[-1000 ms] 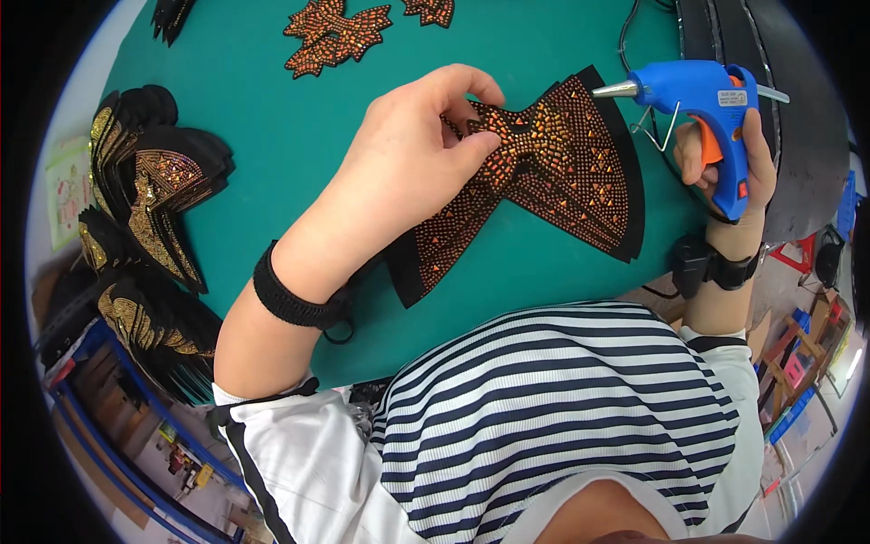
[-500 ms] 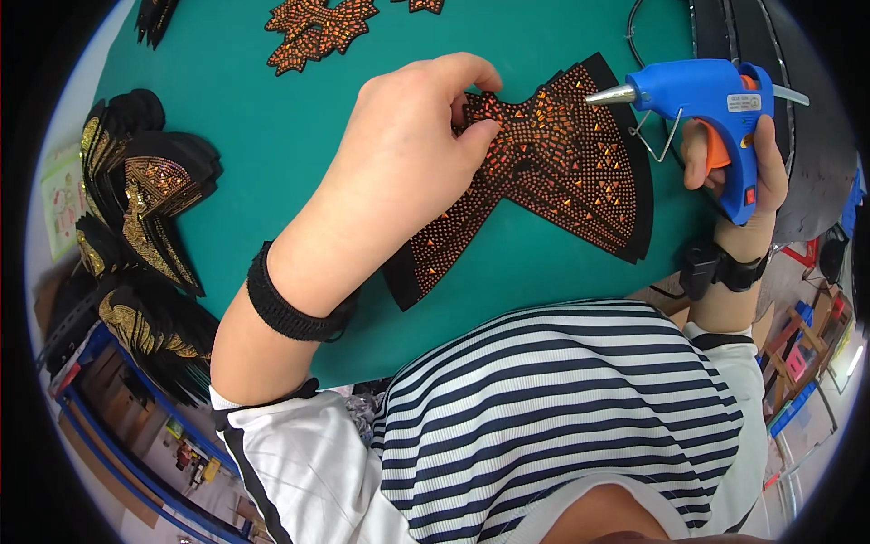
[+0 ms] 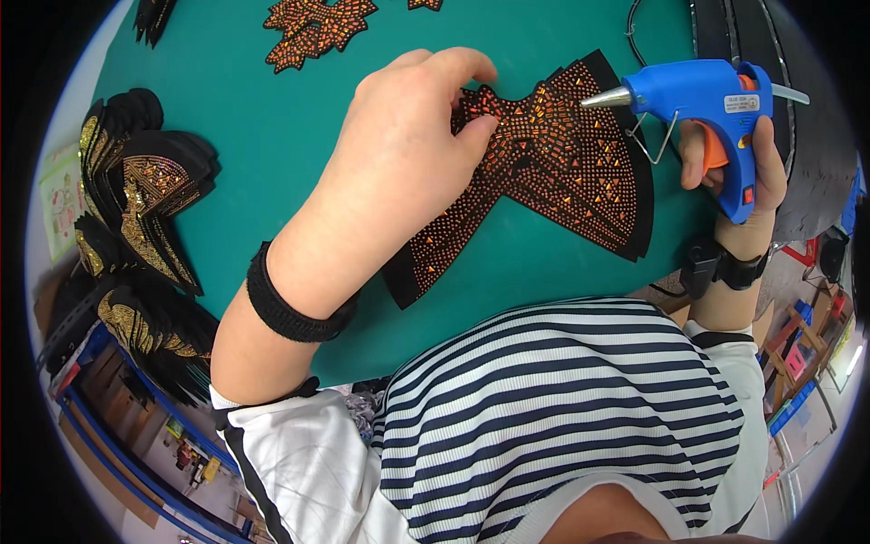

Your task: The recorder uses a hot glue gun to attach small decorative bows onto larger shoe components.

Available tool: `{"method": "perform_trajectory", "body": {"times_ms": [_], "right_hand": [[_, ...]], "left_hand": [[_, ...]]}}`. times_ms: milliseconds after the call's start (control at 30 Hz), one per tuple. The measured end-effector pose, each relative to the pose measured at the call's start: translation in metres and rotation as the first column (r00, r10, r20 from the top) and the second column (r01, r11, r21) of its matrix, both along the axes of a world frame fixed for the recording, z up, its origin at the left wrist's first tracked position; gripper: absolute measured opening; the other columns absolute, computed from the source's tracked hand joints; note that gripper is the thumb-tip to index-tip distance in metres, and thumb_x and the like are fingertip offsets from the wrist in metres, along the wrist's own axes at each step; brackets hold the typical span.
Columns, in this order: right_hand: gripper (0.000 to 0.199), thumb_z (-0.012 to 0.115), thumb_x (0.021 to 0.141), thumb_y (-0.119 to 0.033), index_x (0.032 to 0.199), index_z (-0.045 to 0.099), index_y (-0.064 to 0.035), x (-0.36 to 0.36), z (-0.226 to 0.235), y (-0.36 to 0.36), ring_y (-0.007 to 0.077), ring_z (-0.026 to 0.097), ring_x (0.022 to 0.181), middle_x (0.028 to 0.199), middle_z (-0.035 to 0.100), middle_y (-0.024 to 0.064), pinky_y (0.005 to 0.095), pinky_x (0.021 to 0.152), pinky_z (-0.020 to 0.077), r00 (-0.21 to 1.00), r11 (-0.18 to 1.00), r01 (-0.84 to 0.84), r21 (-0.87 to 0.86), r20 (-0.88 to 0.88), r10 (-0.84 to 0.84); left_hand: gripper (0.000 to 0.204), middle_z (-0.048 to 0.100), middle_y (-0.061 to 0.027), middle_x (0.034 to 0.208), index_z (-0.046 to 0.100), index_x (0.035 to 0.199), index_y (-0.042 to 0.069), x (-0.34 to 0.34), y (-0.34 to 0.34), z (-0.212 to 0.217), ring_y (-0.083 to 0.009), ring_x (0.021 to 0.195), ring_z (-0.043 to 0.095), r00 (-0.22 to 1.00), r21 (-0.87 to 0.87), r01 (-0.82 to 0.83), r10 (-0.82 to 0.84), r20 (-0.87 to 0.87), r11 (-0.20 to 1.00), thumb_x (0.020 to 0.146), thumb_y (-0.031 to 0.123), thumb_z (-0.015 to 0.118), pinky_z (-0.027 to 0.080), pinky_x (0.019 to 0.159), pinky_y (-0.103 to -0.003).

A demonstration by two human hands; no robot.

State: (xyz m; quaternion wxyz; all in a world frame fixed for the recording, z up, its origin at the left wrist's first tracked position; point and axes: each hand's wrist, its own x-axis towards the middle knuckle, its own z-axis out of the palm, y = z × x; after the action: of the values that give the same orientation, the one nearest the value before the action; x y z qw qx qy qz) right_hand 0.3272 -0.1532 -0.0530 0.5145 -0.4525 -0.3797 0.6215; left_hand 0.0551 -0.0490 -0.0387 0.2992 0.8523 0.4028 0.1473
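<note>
- The bow (image 3: 535, 181) lies flat on the green desk (image 3: 272, 163), in front of the person's chest; it is black fabric covered with orange and gold studs
- Left hand (image 3: 399, 172): grip narrow, fingertips pinching and pressing the bow at its centre knot
- Right hand (image 3: 734, 172): grip closed around the handle of the blue glue gun (image 3: 698, 100), nozzle pointing at the bow's right wing, just above it
- Handling, judged: the bow looks light and flexible, layered edges likely to shift; studs may detach under scraping
- Take hold at the centre knot or the plain black border, not across the studded face
- More bows (image 3: 136, 208) are stacked at the desk's left edge
</note>
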Motion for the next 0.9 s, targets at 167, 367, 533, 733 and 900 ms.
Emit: {"method": "perform_trajectory", "body": {"times_ms": [167, 367, 533, 733, 900], "right_hand": [[0.066, 0.036, 0.087, -0.050, 0.111, 0.043, 0.0107, -0.006, 0.003, -0.001, 0.0066, 0.033, 0.042, 0.061, 0.055, 0.0148, 0.0177, 0.040, 0.0250, 0.998, 0.998, 0.065, 0.001, 0.021, -0.065], [0.057, 0.034, 0.089, -0.045, 0.105, 0.050, 0.0070, 0.001, -0.004, 0.005, 0.0041, 0.035, 0.042, 0.072, 0.062, 0.0182, 0.0160, 0.038, 0.0268, 0.992, 0.993, -0.074, 0.095, -0.099, 0.084], [0.058, 0.034, 0.089, -0.046, 0.107, 0.050, 0.0068, 0.003, -0.004, 0.003, 0.0035, 0.037, 0.042, 0.073, 0.062, 0.0187, 0.0151, 0.038, 0.0276, 0.992, 0.991, -0.071, 0.109, -0.095, 0.082], [0.059, 0.034, 0.088, -0.047, 0.107, 0.050, 0.0062, 0.004, -0.006, 0.005, 0.0035, 0.037, 0.042, 0.072, 0.062, 0.0183, 0.0153, 0.038, 0.0278, 0.987, 0.987, -0.115, 0.109, -0.101, 0.127], [0.067, 0.040, 0.085, -0.051, 0.108, 0.045, 0.0113, 0.003, -0.004, 0.000, 0.0089, 0.035, 0.042, 0.056, 0.051, 0.0129, 0.0185, 0.039, 0.0247, 0.998, 1.000, -0.026, 0.011, -0.048, 0.027]], "left_hand": [[0.026, 0.053, -0.0058, 0.080, 0.061, 0.094, 0.008, -0.002, -0.003, 0.004, -0.0106, 0.051, 0.051, 1.000, 0.043, -0.030, 0.030, -0.005, 0.999, 0.069, 0.006, 0.067, 0.043, 0.048, -0.023], [0.028, 0.053, -0.0045, 0.083, 0.064, 0.094, 0.011, -0.006, -0.008, -0.001, -0.0137, 0.062, 0.053, 0.983, 0.088, 0.162, -0.169, 0.076, 0.983, 0.069, -0.001, 0.064, 0.045, 0.054, -0.025], [0.031, 0.054, -0.0044, 0.085, 0.064, 0.095, 0.013, 0.000, -0.007, 0.001, -0.0170, 0.068, 0.055, 0.969, 0.085, 0.248, -0.249, 0.002, 0.965, 0.068, -0.002, 0.064, 0.047, 0.059, -0.027], [0.030, 0.054, -0.0047, 0.085, 0.065, 0.094, 0.012, -0.003, -0.005, 0.000, -0.0186, 0.069, 0.055, 0.960, 0.082, 0.279, -0.275, -0.051, 0.957, 0.068, -0.002, 0.064, 0.047, 0.059, -0.029], [0.030, 0.053, -0.0048, 0.084, 0.066, 0.094, 0.012, -0.002, -0.004, 0.000, -0.0185, 0.068, 0.055, 0.954, 0.077, 0.298, -0.295, -0.051, 0.951, 0.067, -0.002, 0.064, 0.047, 0.058, -0.028]]}}
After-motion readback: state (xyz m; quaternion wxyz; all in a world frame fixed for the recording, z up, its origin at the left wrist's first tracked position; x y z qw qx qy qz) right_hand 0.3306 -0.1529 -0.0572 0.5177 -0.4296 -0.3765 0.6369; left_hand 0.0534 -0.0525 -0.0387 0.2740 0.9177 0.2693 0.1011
